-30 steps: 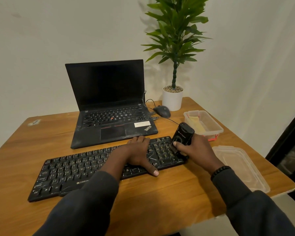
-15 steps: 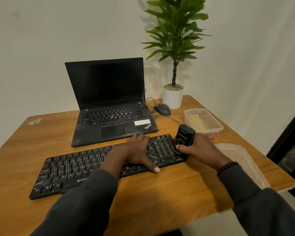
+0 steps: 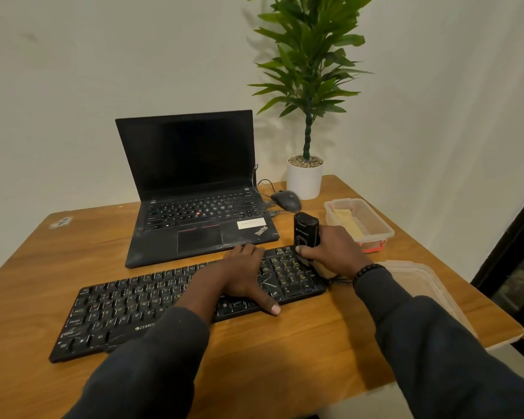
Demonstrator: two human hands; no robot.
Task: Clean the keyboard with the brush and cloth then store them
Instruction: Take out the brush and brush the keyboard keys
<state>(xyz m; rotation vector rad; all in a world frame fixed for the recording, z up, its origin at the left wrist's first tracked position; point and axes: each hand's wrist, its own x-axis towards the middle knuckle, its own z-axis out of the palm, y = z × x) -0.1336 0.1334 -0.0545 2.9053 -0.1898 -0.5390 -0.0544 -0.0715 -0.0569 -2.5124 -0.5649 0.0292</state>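
The right hand (image 3: 336,252), gripping the brush (image 3: 306,237), has moved to the keyboard's (image 3: 176,300) far right corner; the left hand (image 3: 242,273) stays flat and open, so brushing continues.

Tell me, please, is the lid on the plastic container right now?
No, the lid lies on the table apart from the open container.

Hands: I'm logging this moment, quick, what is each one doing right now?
Left hand: open, flat on the keyboard, holding nothing.
Right hand: closed around the black brush, at the keyboard's right end.
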